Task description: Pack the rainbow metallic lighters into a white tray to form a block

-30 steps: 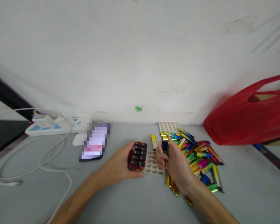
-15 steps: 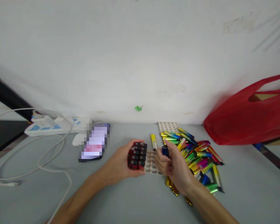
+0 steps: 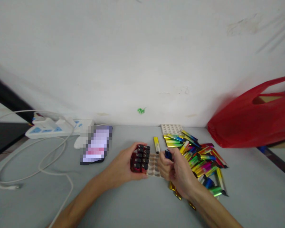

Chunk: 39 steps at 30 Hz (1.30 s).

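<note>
My left hand (image 3: 121,166) is closed around the left side of two upright rows of slim red sticks with black tops (image 3: 139,160), each top bearing a small pale ring. They stand at the left end of a beige tray (image 3: 152,165) with round hollows. Over the tray's right part, my right hand (image 3: 177,171) is clenched round a dark blue, shiny stick (image 3: 167,154), whose upper end pokes out beside the thumb. Its lower end is hidden by the fingers. A yellow stick (image 3: 156,144) with a pale label lies just behind the tray.
A loose pile of shiny multicoloured sticks (image 3: 200,158) spreads right of my right hand. Behind it rests another hollowed tray (image 3: 171,129). A red bag (image 3: 254,117) stands at right. Leftward are a phone (image 3: 97,144), a power strip (image 3: 59,126) and a looping white cable (image 3: 41,164).
The right thumb and the top of the dark blue stick sit slightly lower than before. My left hand and its sticks have hardly moved.
</note>
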{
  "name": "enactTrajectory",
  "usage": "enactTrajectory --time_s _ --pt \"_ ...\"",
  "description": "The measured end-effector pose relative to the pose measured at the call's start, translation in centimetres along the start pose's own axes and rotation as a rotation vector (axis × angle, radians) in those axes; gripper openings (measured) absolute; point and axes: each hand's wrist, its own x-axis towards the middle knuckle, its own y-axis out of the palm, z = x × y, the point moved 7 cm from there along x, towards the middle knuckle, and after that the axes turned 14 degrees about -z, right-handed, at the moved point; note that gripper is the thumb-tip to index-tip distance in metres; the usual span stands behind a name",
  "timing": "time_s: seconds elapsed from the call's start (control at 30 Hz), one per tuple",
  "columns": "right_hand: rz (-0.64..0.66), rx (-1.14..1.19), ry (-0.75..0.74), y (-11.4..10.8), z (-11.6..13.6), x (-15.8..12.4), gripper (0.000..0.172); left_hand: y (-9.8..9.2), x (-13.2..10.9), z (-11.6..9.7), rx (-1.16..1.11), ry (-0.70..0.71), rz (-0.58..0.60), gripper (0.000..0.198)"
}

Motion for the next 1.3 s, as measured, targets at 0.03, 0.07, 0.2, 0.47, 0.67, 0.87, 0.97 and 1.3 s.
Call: enactTrajectory --time_s 0.03,0.07,0.2,0.47,0.67,0.87,0.97,1.3 --pt "-0.005 0.001 -0.006 -0.1 -0.1 0.1 0.055 0.0 0.0 0.0 -0.005 -0.006 0.001 0.083" --pt "-0.019 -0.002 -0.02 -0.2 -0.1 0.2 0.056 0.0 0.0 0.1 -0.009 -0.013 0.003 0.083" --pt "-0.105 -0.075 -0.078 -1.1 -0.1 0.7 0.064 0.1 0.0 0.4 0.007 -0.027 0.017 0.085" --pt "-0.223 -0.396 -0.551 -1.5 2.6 -0.1 0.029 -0.2 0.0 0.2 0.039 0.015 -0.003 0.084" --pt "-0.247 -0.604 -0.774 -1.2 3.9 -0.8 0.016 -0.1 -0.1 0.7 -0.057 -0.064 0.023 0.09" --pt "-0.242 -0.669 -0.813 -1.1 4.0 -0.9 0.015 -1.3 -0.6 1.3 -0.121 -0.223 0.129 0.119" --pt "-0.24 -0.739 -0.82 -0.9 3.8 -0.9 0.015 -3.3 0.0 0.3 -0.059 -0.087 0.052 0.104" --pt "-0.235 -0.958 -0.884 -0.2 3.7 -1.3 0.023 -3.0 -0.4 -2.1 0.099 0.2 -0.101 0.088"
